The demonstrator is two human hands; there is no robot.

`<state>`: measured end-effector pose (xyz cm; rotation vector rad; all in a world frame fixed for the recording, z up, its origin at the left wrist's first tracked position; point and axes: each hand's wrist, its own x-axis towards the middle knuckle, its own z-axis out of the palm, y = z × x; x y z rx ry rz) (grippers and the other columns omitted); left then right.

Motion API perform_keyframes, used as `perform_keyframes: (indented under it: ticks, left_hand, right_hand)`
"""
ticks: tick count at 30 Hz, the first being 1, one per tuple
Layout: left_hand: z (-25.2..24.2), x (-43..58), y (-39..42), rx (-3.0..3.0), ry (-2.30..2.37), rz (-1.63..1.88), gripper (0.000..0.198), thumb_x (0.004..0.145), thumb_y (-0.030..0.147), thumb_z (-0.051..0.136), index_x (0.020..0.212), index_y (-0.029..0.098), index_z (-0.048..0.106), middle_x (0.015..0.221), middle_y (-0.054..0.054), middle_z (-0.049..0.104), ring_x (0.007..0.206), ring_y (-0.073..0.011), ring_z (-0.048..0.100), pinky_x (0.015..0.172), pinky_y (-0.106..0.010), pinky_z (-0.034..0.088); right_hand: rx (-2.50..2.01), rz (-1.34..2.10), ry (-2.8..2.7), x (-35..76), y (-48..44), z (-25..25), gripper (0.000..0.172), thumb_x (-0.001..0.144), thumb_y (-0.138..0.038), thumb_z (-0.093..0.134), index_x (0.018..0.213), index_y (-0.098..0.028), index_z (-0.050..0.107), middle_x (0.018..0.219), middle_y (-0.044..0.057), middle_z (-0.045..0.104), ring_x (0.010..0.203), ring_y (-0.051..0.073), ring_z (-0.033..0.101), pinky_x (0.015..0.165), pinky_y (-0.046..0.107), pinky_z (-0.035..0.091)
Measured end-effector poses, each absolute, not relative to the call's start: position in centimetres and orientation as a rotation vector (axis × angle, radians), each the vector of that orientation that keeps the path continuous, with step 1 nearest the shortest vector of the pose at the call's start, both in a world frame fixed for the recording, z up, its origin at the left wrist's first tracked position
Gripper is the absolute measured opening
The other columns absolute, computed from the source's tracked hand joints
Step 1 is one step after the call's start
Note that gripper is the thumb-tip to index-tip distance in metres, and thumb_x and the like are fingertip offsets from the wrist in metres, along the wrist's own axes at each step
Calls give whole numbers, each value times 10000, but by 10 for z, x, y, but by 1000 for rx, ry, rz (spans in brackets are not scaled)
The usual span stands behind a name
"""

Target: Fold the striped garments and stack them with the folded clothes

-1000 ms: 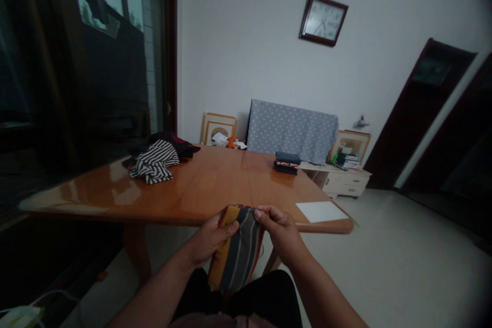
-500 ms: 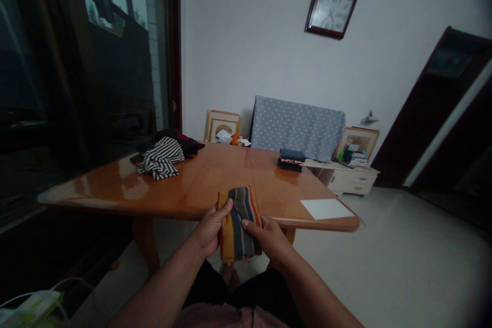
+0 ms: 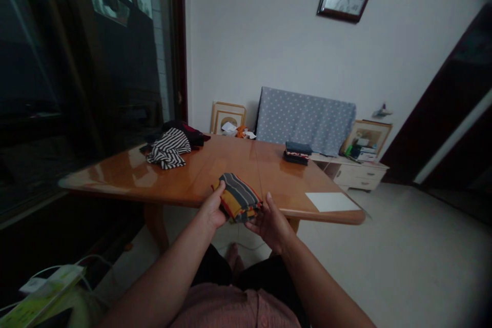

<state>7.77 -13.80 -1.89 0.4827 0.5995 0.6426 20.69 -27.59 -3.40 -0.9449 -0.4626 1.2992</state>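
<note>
A folded striped cloth (image 3: 240, 197) in grey, mustard and red is held up at the table's near edge, tilted, with its layered fold toward me. My left hand (image 3: 215, 210) grips its left side, thumb on top and fingers underneath. At the cloth's right end is my right hand (image 3: 271, 223). Its thumb stands up away from the fabric, while the fingers reach to the lower right edge and seem to touch it. The wooden table (image 3: 215, 159) lies just beyond both hands.
A black-and-white striped garment (image 3: 169, 148) lies heaped with dark clothes (image 3: 190, 133) at the table's left. A folded clothes stack (image 3: 297, 152) sits at the far right. Near the right corner is a white sheet (image 3: 332, 202). A power strip (image 3: 48, 292) with cables is at lower left.
The striped cloth has tipped and turned, its near end now showing folded layers. My right thumb has come off its top, and that hand has shifted to the right end. The camera view has shifted slightly.
</note>
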Motion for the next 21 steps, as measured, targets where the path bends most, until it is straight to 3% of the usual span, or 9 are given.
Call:
perform_keyframes:
  ticks: [4, 10, 14, 18, 21]
  left_hand:
    - [-20, 79, -138, 455, 595, 678, 427, 917, 527, 607, 1067, 134, 676, 942, -118, 764, 847, -254, 740, 796, -378, 600]
    - [-26, 86, -139, 441, 638, 835, 413, 904, 538, 623, 1039, 150, 661, 903, -106, 752, 754, -224, 729, 743, -352, 597]
    - [-32, 92, -144, 432, 645, 964, 417, 863, 513, 694, 1093, 170, 635, 989, -113, 734, 775, -207, 726, 749, -341, 589]
    - [-36, 96, -146, 444, 654, 1011, 431, 827, 528, 727, 1065, 186, 619, 958, -90, 727, 759, -196, 715, 740, -320, 585]
    - [-38, 97, -144, 436, 677, 1023, 446, 826, 558, 711, 1053, 189, 607, 938, -87, 725, 751, -200, 712, 726, -321, 581]
  right_hand:
    - [-913, 1341, -449, 196, -276, -38, 697, 848, -793, 479, 1127, -183, 671, 961, 99, 732, 759, 178, 685, 792, 346, 538]
    - [-944, 1292, -487, 172, -272, -38, 596, 821, -691, 642, 1173, -211, 657, 1032, 74, 725, 862, 169, 683, 846, 324, 519]
    - [-983, 1223, -464, 162, -263, -39, 568, 753, -618, 753, 1150, -225, 647, 1069, 61, 718, 867, 173, 675, 808, 324, 525]
    - [-1040, 1081, -466, 161, -257, -44, 509, 660, -439, 858, 1067, -201, 666, 1016, 49, 710, 828, 167, 652, 727, 287, 526]
    - [-1065, 983, -534, 161, -257, -47, 500, 655, -407, 848, 1072, -200, 667, 993, 48, 708, 798, 168, 641, 680, 275, 519]
